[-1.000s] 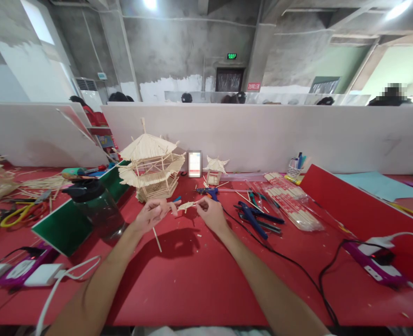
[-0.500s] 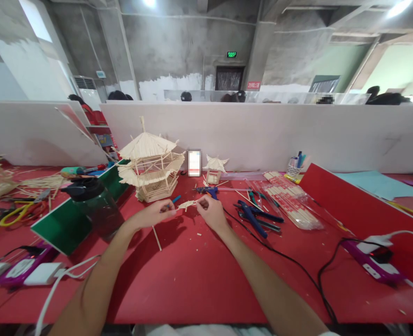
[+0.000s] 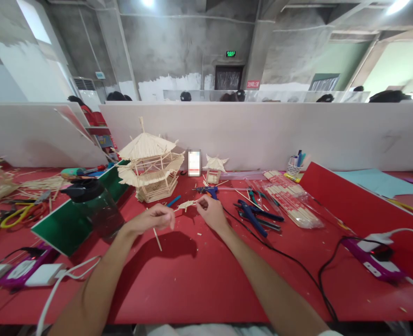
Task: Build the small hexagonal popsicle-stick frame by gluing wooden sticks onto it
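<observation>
In the head view, my right hand (image 3: 210, 212) pinches one end of a small piece made of wooden sticks (image 3: 185, 205), holding it just above the red tabletop. My left hand (image 3: 156, 218) hovers at the other end of this piece, its fingers loosely bent and hanging down, with nothing visible in them. A thin stick (image 3: 157, 240) lies below the left hand, and a blue pen-like tool (image 3: 174, 201) is just beyond it. Behind my right hand is a blue glue gun (image 3: 210, 191).
A large stick pavilion (image 3: 150, 168) and a small one (image 3: 214, 169) stand at the back. Blue pliers (image 3: 252, 217) and bagged sticks (image 3: 290, 203) lie right. A dark bottle (image 3: 96, 210) stands left beside a green board (image 3: 59, 226). A black cord (image 3: 279, 252) crosses the right side.
My left hand has let go of the stick piece's left end and shifted slightly toward me, fingers loosened downward. The right hand and the piece stay in place.
</observation>
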`<control>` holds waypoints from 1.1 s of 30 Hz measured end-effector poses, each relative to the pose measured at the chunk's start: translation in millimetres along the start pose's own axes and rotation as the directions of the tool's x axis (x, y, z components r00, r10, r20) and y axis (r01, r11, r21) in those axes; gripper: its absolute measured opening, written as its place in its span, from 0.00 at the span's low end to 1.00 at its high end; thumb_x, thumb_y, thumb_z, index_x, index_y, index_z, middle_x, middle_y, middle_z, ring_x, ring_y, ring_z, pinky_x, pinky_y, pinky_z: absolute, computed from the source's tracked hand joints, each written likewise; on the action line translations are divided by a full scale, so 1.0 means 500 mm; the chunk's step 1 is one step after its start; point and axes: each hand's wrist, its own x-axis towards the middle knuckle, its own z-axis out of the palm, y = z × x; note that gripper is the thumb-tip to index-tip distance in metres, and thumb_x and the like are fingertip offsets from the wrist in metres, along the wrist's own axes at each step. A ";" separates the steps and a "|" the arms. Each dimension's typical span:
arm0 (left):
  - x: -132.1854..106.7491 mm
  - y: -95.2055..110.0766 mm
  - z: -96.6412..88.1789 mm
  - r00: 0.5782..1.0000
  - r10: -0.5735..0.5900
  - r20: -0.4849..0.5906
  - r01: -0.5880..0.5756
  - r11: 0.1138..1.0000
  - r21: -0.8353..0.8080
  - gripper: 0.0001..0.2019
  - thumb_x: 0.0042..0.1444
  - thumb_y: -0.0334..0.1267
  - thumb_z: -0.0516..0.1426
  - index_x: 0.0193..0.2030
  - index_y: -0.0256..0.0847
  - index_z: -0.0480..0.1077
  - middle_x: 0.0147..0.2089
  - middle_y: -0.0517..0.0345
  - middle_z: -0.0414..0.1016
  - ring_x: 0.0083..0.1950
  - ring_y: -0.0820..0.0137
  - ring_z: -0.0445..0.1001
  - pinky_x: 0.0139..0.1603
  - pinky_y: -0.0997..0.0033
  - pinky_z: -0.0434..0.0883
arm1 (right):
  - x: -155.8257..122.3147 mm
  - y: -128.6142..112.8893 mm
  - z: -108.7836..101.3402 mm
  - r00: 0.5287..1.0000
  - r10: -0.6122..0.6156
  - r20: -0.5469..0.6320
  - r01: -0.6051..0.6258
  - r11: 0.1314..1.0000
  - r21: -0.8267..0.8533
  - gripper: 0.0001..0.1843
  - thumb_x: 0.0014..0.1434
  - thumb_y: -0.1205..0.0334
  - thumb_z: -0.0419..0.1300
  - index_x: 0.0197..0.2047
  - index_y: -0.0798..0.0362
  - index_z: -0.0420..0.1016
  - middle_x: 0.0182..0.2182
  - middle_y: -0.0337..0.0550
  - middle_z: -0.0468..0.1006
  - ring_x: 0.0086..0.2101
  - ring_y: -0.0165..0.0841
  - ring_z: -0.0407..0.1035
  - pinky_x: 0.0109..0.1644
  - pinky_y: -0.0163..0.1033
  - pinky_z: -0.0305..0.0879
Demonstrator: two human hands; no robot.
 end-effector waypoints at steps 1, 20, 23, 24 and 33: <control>0.002 -0.003 -0.001 0.989 0.092 -0.115 -0.100 0.993 -0.067 0.25 0.56 0.60 0.57 0.25 0.37 0.74 0.22 0.58 0.63 0.25 0.73 0.58 0.26 0.72 0.57 | 0.000 0.003 0.002 1.000 -0.002 0.003 0.002 1.000 0.001 0.06 0.57 0.60 0.57 0.31 0.51 0.72 0.25 0.39 0.78 0.27 0.31 0.73 0.32 0.34 0.67; 0.021 -0.027 -0.001 0.960 -0.265 -0.088 0.273 0.958 0.091 0.24 0.60 0.59 0.53 0.29 0.37 0.68 0.20 0.65 0.56 0.22 0.76 0.52 0.23 0.76 0.48 | -0.003 0.000 -0.001 0.996 0.009 0.084 0.003 0.991 -0.137 0.07 0.51 0.69 0.58 0.34 0.51 0.74 0.26 0.36 0.78 0.25 0.29 0.70 0.32 0.32 0.65; 0.026 -0.059 -0.024 0.940 -0.229 -0.252 0.297 0.913 0.279 0.25 0.59 0.60 0.51 0.29 0.38 0.69 0.21 0.64 0.59 0.23 0.74 0.54 0.24 0.75 0.51 | -0.003 -0.001 -0.001 0.997 0.018 0.078 -0.007 0.990 -0.141 0.08 0.51 0.69 0.58 0.35 0.50 0.74 0.27 0.36 0.78 0.26 0.29 0.71 0.32 0.32 0.65; 0.027 -0.070 -0.032 0.932 -0.201 -0.302 0.304 0.887 0.347 0.24 0.59 0.59 0.52 0.28 0.38 0.69 0.22 0.63 0.61 0.24 0.73 0.57 0.25 0.75 0.53 | -0.003 -0.001 -0.001 0.997 0.018 0.078 -0.007 0.990 -0.141 0.08 0.52 0.68 0.58 0.36 0.50 0.74 0.27 0.36 0.78 0.26 0.30 0.71 0.32 0.32 0.65; 0.003 -0.113 -0.062 0.685 -0.148 -0.714 0.694 0.431 0.577 0.12 0.59 0.45 0.52 0.32 0.43 0.73 0.29 0.48 0.76 0.34 0.58 0.75 0.36 0.64 0.65 | -0.007 0.010 0.002 0.986 0.012 0.165 0.015 0.987 -0.159 0.10 0.56 0.66 0.60 0.43 0.50 0.72 0.30 0.37 0.81 0.31 0.32 0.76 0.35 0.34 0.65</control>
